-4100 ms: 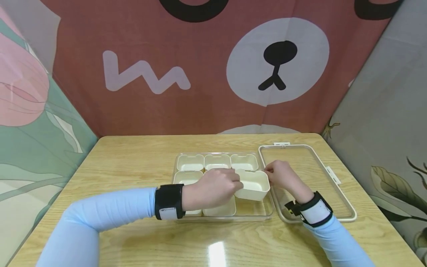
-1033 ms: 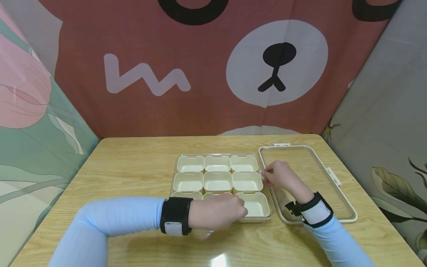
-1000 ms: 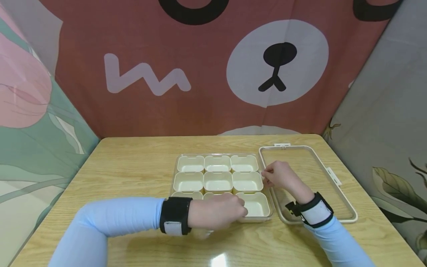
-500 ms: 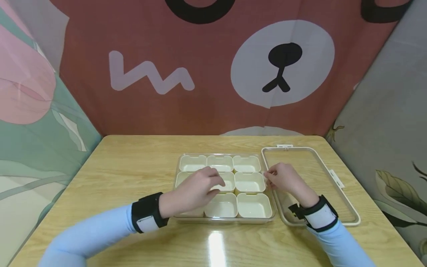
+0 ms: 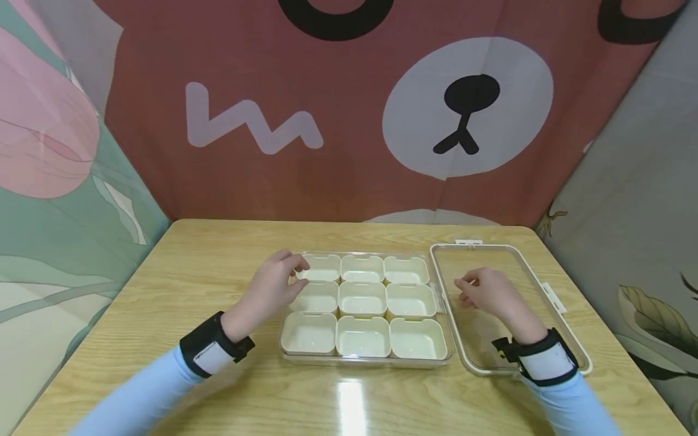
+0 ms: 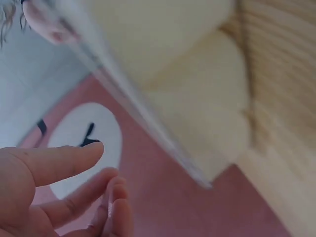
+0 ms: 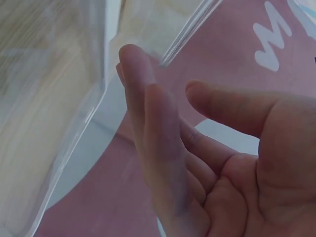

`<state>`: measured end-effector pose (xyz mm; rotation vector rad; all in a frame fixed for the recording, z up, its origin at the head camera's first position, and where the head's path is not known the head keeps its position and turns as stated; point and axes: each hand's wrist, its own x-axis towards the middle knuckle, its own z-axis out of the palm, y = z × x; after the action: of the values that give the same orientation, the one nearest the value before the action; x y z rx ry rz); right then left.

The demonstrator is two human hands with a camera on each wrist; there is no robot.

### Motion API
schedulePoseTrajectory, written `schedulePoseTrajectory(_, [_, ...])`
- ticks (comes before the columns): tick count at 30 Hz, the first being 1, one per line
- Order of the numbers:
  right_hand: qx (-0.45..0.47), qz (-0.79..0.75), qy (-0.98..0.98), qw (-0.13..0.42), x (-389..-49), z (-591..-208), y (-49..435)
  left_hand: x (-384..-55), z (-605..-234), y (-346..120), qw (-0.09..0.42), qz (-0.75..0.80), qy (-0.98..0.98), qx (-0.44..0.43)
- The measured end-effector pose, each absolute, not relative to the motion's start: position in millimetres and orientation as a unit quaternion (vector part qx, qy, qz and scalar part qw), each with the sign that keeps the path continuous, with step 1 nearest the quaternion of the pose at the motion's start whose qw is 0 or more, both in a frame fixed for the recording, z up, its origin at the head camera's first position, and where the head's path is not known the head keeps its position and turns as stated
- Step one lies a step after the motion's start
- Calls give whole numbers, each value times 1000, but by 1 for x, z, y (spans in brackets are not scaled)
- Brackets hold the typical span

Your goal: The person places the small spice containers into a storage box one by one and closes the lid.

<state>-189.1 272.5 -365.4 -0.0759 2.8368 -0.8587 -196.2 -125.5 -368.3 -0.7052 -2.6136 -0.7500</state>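
A clear rectangular box [image 5: 365,361] stands on the table, filled by rows of small cream bins [image 5: 418,340]. By its back left corner is my left hand [image 5: 267,293], fingertips over the back left bin. The left wrist view shows that thumb and its fingers [image 6: 74,165] spread apart with nothing between them. My right hand [image 5: 497,298] hovers over a clear lid [image 5: 551,327] with a white rim, lying to the right of the box. Loosely bent and holding nothing, its fingers [image 7: 160,118] appear close to clear plastic edges in the right wrist view.
The wooden table [image 5: 234,387] reaches back to a red bear-print cloth [image 5: 338,175]. Printed cloths also hang on the left and right sides. White clips [image 5: 553,297] stick out from the lid's right and back edges.
The cream bin gripped earlier now sits in the box's front row. My left hand has let go and moved to the back left; my right hand has left the box's edge, moving right.
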Motion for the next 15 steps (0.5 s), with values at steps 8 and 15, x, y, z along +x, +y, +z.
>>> schedulePoseTrajectory(8, [3, -253, 964, 82, -188, -373, 296, -204, -383, -143, 82, -298, -939, -153])
schedulePoseTrajectory(15, [11, -233, 969, 79, -186, -374, 313, -207, -393, -148, 39, -311, -941, -131])
